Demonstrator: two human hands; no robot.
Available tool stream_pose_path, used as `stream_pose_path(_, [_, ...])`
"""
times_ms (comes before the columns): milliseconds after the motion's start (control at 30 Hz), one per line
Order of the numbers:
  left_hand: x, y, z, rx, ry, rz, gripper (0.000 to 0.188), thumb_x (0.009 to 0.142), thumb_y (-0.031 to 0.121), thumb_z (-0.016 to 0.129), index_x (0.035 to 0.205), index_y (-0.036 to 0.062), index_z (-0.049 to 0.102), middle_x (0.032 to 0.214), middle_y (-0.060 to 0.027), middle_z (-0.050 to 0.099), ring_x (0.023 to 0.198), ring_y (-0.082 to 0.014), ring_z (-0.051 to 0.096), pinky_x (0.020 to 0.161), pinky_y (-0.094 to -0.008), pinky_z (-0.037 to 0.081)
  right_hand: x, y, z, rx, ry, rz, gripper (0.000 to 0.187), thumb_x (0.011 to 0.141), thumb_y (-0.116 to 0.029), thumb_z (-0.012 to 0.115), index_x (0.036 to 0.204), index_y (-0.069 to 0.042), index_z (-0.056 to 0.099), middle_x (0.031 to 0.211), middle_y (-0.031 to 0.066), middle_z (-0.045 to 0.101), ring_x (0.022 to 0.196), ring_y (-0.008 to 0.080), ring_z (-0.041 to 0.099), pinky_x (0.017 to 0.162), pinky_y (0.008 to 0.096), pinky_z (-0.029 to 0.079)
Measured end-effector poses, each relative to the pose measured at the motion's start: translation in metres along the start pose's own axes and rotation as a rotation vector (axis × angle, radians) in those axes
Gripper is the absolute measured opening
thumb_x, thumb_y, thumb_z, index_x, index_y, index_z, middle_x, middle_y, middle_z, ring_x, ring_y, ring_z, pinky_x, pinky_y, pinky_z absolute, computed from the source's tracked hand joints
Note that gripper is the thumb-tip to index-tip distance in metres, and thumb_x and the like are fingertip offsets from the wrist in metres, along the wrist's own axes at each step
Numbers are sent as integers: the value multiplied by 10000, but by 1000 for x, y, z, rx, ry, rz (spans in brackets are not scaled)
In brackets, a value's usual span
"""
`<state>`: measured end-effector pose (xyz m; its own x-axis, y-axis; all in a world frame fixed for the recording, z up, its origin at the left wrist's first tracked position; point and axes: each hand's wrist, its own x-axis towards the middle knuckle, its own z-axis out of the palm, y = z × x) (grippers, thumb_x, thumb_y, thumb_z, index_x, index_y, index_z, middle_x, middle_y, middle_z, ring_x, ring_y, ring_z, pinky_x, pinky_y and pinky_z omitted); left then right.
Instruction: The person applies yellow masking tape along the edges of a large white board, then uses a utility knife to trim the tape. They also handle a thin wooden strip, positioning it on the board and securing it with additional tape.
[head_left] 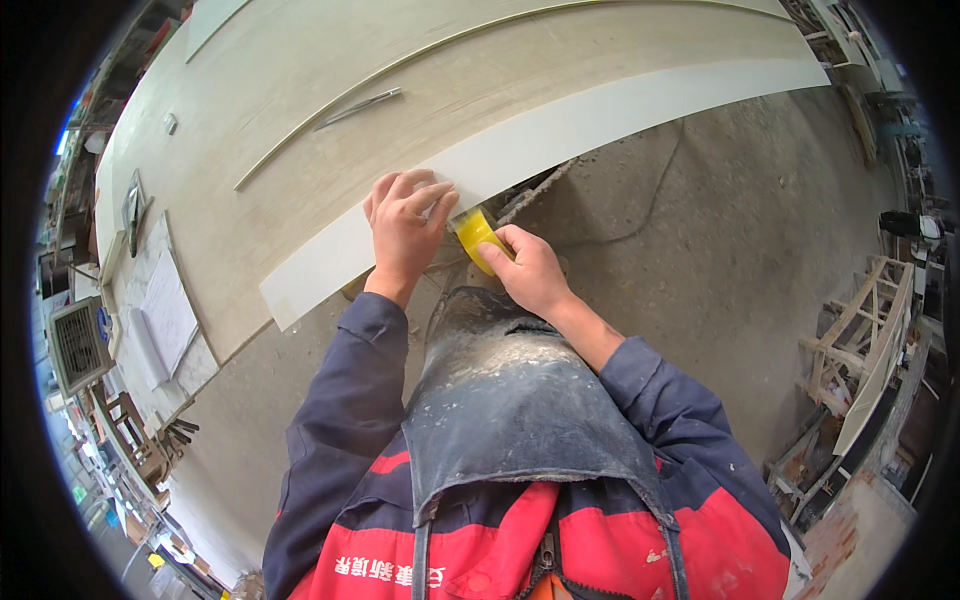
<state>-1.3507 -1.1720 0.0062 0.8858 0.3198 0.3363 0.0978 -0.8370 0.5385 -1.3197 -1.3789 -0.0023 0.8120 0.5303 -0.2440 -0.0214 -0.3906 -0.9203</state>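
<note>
Tape roll (pixel 474 236), yellow, sits pinched in the right hand (pixel 528 272) just under the white board edge (pixel 560 130), at about four o'clock from the left hand (pixel 405 230). That left hand presses flat, fingers together, on the edge. The board's long axis runs from eight o'clock to two o'clock; a metal rod (pixel 358 108) lies farther up at eleven

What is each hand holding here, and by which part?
The right hand grips a yellow tape roll by its outer rim. The left hand holds nothing; it presses flat on the white edge strip of the long panel.
</note>
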Motion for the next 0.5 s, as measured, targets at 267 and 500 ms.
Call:
stream_pose_path(267, [-2, -5, 12, 48, 74, 46, 128, 854, 302, 830, 959, 230, 839, 1232, -8, 738, 1257, -326, 579, 1090, -436, 373, 1, 3, 4, -10, -2, 31, 299, 986, -298, 693, 1020, -2, 678, 904, 153, 723, 817, 282, 686, 747, 402, 534])
stream_pose_path(500, [-3, 0, 10, 72, 34, 10, 107, 870, 266, 837, 962, 212, 845, 1287, -24, 733, 1325, -322, 555, 1125, -443, 368, 0, 0, 1, -46, -43, 53, 287, 1014, -281, 672, 1055, 3, 675, 899, 91, 718, 806, 165, 654, 757, 342, 528])
